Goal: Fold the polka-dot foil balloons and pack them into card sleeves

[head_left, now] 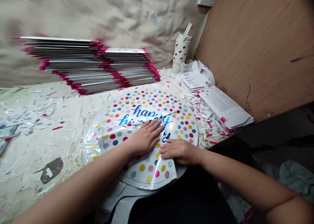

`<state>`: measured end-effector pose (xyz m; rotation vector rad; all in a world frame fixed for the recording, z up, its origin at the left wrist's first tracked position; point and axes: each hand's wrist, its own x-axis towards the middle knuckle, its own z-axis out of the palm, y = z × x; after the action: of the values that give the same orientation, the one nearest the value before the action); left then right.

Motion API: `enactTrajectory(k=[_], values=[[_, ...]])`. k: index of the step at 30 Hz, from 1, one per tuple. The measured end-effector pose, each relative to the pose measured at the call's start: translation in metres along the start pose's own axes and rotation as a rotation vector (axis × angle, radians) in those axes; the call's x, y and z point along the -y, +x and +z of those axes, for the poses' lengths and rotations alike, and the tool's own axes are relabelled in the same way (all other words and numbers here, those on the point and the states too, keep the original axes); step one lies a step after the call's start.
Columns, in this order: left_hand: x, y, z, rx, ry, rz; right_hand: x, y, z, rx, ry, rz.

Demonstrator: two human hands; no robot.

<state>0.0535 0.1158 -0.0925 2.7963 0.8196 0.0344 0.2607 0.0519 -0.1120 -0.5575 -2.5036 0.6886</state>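
A flat round foil balloon (147,109), white with coloured dots and blue "happy birthday" lettering, lies on the table (36,145) before me. Its near part is folded over. My left hand (145,137) lies flat on the fold, fingers stretched out and together, pressing the foil down. My right hand (180,151) rests palm down on the balloon's near right edge, fingers extended and touching the left hand's fingertips. Neither hand holds anything.
Two tall stacks of flat pink-edged packages (93,66) stand at the back against the wall. A white cup with red hearts (181,52) is at the back right. Printed cards (224,106) and paper scraps (201,114) lie right of the balloon, beside a wooden panel (257,44).
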Motion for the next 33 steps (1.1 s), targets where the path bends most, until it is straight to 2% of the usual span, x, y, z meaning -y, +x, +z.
enactTrajectory(k=[2, 4, 5, 7, 9, 11, 12, 14, 16, 17, 18, 19, 20, 22, 23, 24, 26, 28, 29, 30, 33], values=[[-0.002, 0.002, 0.001, -0.01, 0.059, -0.057, 0.003, -0.004, -0.003, -0.01, 0.043, -0.015], [-0.003, 0.003, 0.001, -0.02, 0.046, -0.11, 0.005, -0.003, -0.009, -0.032, 0.084, 0.073], [-0.003, 0.0, 0.001, -0.018, 0.026, -0.128, 0.006, 0.0, -0.012, -0.062, 0.097, 0.178], [0.003, -0.014, 0.002, 0.001, -0.016, -0.14, 0.006, 0.011, -0.02, -0.133, 0.106, 0.473], [0.016, -0.045, 0.001, 0.018, -0.032, -0.148, 0.004, 0.027, -0.028, -0.148, 0.091, 0.758], [0.032, -0.089, -0.001, -0.002, -0.025, -0.227, -0.001, 0.044, -0.035, -0.104, 0.077, 0.912], [0.039, -0.111, -0.003, -0.033, -0.017, -0.299, -0.004, 0.052, -0.037, -0.076, 0.071, 0.949], [0.044, -0.146, -0.01, -0.147, -0.024, -0.555, -0.01, 0.067, -0.04, -0.029, 0.065, 0.988], [0.032, -0.16, -0.017, -0.331, 0.013, -0.785, -0.016, 0.078, -0.041, 0.007, 0.041, 1.029], [0.02, -0.157, -0.018, -0.415, 0.047, -0.813, -0.017, 0.082, -0.041, 0.021, 0.023, 1.045], [0.004, -0.151, -0.018, -0.503, 0.105, -0.776, -0.018, 0.085, -0.042, 0.036, 0.003, 1.057], [-0.012, -0.14, -0.015, -0.526, 0.126, -0.607, -0.017, 0.087, -0.043, 0.051, -0.017, 1.067], [-0.029, -0.129, -0.01, -0.461, 0.135, -0.413, -0.015, 0.087, -0.043, 0.065, -0.038, 1.076], [-0.053, -0.109, 0.005, -0.358, 0.198, -0.251, -0.005, 0.085, -0.042, 0.053, -0.11, 1.105], [-0.06, -0.103, 0.013, -0.319, 0.215, -0.224, 0.002, 0.082, -0.039, 0.016, -0.187, 1.086], [-0.064, -0.1, 0.021, -0.291, 0.227, -0.226, 0.009, 0.078, -0.035, -0.022, -0.285, 1.008], [-0.063, -0.101, 0.031, -0.258, 0.228, -0.236, 0.022, 0.067, -0.022, -0.044, -0.486, 0.673], [-0.057, -0.106, 0.034, -0.235, 0.225, -0.233, 0.027, 0.056, -0.008, 0.015, -0.617, 0.304], [-0.055, -0.109, 0.034, -0.228, 0.223, -0.23, 0.026, 0.05, -0.003, 0.05, -0.647, 0.205], [-0.054, -0.11, 0.032, -0.221, 0.219, -0.231, 0.022, 0.046, 0.0, 0.068, -0.674, 0.168], [-0.058, -0.106, 0.027, -0.208, 0.2, -0.274, 0.016, 0.036, -0.004, 0.038, -0.731, 0.18]])
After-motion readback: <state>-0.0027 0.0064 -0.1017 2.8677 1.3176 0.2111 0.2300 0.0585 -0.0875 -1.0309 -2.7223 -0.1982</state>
